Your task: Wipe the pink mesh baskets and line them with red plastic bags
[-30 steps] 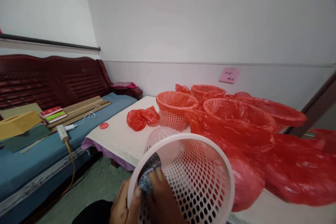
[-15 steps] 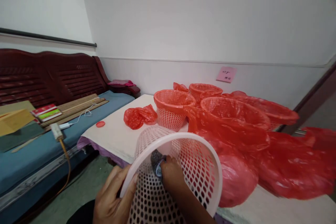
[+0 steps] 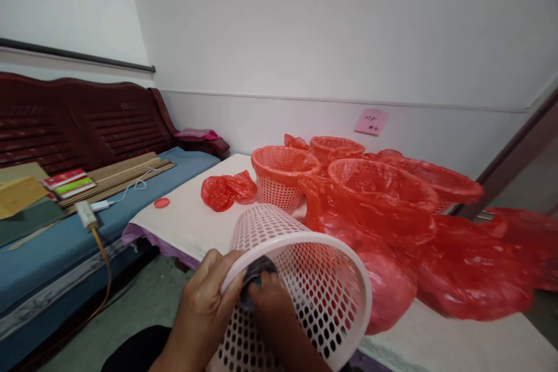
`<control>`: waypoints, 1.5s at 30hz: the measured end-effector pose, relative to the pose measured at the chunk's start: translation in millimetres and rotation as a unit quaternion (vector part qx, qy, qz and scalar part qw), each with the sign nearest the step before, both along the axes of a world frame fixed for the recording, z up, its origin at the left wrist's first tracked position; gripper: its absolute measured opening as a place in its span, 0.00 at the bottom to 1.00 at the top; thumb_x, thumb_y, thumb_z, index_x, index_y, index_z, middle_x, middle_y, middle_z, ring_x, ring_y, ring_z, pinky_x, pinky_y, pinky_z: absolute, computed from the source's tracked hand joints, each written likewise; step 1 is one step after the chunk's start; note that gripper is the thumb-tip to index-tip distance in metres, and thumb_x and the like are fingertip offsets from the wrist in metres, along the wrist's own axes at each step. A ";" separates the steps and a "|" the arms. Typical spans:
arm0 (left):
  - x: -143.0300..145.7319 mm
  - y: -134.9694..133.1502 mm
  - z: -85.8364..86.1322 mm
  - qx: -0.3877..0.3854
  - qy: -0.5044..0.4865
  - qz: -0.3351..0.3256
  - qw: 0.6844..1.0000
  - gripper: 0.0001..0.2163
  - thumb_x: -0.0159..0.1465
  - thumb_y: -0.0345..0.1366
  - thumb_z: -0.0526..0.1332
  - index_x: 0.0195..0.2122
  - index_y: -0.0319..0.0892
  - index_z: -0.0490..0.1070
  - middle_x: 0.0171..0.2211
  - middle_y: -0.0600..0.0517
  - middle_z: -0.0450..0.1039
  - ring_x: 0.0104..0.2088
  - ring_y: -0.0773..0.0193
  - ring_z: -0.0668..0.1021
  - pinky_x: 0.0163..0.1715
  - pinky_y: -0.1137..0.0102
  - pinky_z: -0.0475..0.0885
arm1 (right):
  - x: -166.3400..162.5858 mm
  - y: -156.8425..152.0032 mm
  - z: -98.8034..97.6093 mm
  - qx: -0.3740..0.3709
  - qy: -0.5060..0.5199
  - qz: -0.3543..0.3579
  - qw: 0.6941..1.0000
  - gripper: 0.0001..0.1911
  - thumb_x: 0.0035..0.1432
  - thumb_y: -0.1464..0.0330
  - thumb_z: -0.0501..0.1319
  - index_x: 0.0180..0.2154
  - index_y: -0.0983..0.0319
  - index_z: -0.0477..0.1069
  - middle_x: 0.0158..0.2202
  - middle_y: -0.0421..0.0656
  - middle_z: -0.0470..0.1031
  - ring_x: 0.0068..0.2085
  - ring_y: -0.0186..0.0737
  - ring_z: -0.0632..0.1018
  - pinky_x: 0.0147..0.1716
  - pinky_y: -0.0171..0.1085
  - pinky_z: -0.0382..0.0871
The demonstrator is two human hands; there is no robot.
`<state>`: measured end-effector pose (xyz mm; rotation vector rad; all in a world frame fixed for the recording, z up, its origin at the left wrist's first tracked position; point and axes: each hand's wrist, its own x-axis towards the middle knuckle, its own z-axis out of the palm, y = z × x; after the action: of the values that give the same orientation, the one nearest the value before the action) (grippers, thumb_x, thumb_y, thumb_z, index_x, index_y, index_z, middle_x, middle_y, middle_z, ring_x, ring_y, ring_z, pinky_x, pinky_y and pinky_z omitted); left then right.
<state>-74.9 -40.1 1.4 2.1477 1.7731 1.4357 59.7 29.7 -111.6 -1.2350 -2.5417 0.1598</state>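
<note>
A white perforated plastic basket (image 3: 335, 238) lies tilted in front of me, its round mouth facing me. My left hand (image 3: 204, 296) grips the left side of its rim, thumb inside and fingers outside. My right hand (image 3: 270, 302) reaches into the basket, closed on a dark grey cloth (image 3: 259, 270) that presses against the inner left wall near the rim. Behind the basket stands a smaller white basket lined with a red plastic bag (image 3: 285, 163), and to its right is a larger bag-lined basket (image 3: 379, 186).
More red-bagged baskets (image 3: 335, 145) stand along the wall, with red bags (image 3: 471, 279) spilling across the white tabletop (image 3: 187, 232). A crumpled red bag (image 3: 229, 190) and a small red disc (image 3: 161, 203) lie on the left. A wooden bench (image 3: 87, 128) with a blue cushion and a power strip (image 3: 87, 215) is beyond.
My right hand has drawn the cloth toward the rim's left side. My left hand has shifted up and right along with the basket's rim. The view has turned slightly.
</note>
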 end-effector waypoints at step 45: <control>8.5 -12.2 -30.4 -0.122 -0.261 0.076 0.954 0.17 0.67 0.47 0.53 0.54 0.47 0.66 0.50 0.50 0.69 0.51 0.57 0.71 0.50 0.64 0.63 | 13.1 -52.9 23.6 -0.037 0.234 0.126 0.963 0.27 0.46 0.65 0.65 0.51 0.57 0.68 0.45 0.46 0.69 0.44 0.47 0.72 0.42 0.40 0.70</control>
<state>-66.4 -52.2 -29.0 1.3724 1.8074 1.5298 72.9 -23.2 -88.0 -0.7743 -2.2733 0.5399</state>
